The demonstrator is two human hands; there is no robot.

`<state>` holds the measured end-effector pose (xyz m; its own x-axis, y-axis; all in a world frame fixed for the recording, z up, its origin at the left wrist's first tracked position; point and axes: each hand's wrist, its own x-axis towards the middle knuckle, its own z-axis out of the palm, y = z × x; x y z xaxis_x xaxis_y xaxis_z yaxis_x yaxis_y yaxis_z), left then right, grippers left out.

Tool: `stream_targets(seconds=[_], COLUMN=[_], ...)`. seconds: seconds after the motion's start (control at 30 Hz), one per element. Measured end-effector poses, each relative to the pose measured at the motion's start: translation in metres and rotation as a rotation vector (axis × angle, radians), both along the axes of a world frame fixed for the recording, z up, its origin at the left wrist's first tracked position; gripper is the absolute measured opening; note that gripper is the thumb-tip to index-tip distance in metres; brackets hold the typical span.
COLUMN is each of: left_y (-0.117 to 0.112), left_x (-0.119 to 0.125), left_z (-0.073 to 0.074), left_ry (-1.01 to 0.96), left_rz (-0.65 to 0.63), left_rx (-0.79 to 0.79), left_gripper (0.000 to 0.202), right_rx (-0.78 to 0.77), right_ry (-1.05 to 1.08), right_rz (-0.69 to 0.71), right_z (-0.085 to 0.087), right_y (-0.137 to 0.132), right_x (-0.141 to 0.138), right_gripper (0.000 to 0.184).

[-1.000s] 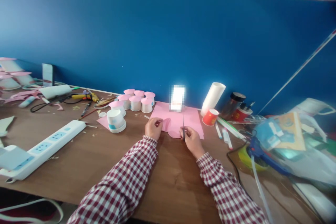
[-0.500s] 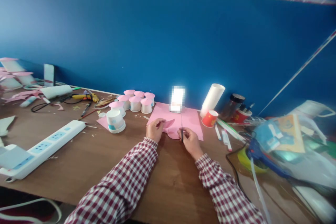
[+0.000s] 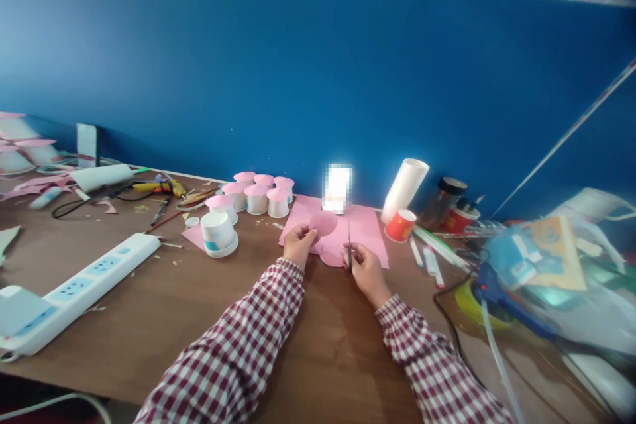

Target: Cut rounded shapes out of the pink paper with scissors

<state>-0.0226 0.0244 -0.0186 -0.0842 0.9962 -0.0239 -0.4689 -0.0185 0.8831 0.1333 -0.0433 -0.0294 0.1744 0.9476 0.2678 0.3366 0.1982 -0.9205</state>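
My left hand (image 3: 299, 244) pinches a small round pink paper disc (image 3: 322, 222) and holds it tilted up above a pink paper sheet (image 3: 368, 225) lying on the wooden table (image 3: 149, 291). My right hand (image 3: 364, 267) is closed around a pair of scissors (image 3: 350, 248), whose thin blades point up over the sheet's near edge. Both forearms wear red and white checked sleeves. A curved cut shows in the sheet's near edge between the hands.
Several small white cups with pink tops (image 3: 258, 193) stand behind an upturned paper cup (image 3: 217, 233). A white power strip (image 3: 74, 288) lies left. A white roll (image 3: 405, 189), a red cup (image 3: 400, 225), pens (image 3: 430, 258) and a cluttered plastic bag (image 3: 551, 271) sit right.
The left hand has lifted the pink disc clear of the sheet and turned it to face up. The right hand with the scissors has hardly moved.
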Motion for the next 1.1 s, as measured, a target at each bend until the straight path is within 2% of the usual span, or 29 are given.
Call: stream_targets(seconds=[0.1, 0.27, 0.4, 0.57, 0.7, 0.9, 1.1], left_y=[0.000, 0.001, 0.002, 0.000, -0.002, -0.002, -0.004], left_x=[-0.007, -0.013, -0.014, -0.014, -0.013, -0.013, -0.010], left_z=[0.008, 0.013, 0.012, 0.014, 0.015, 0.018, 0.017], left_ry=[-0.217, -0.351, -0.360, -0.333, -0.301, -0.325, -0.301], left_rz=[-0.039, -0.104, -0.125, -0.157, -0.173, -0.123, -0.135], left_rx=[-0.057, -0.142, -0.194, -0.169, -0.164, -0.214, -0.205], left_gripper=[0.026, 0.025, 0.015, 0.011, 0.012, 0.016, 0.018], right_rx=[0.007, 0.016, 0.001, -0.050, -0.044, -0.039, -0.051], right_ry=[-0.020, -0.049, -0.056, -0.066, -0.068, -0.118, -0.126], right_rz=[0.010, 0.083, 0.130, 0.176, 0.189, 0.207, 0.222], right_z=[0.005, 0.013, 0.015, 0.019, 0.022, 0.019, 0.017], right_y=[-0.003, -0.008, -0.010, -0.011, -0.013, -0.016, -0.017], right_x=[-0.002, -0.006, -0.008, -0.008, -0.009, -0.013, -0.015], right_gripper=[0.041, 0.039, 0.037, 0.034, 0.032, 0.028, 0.030])
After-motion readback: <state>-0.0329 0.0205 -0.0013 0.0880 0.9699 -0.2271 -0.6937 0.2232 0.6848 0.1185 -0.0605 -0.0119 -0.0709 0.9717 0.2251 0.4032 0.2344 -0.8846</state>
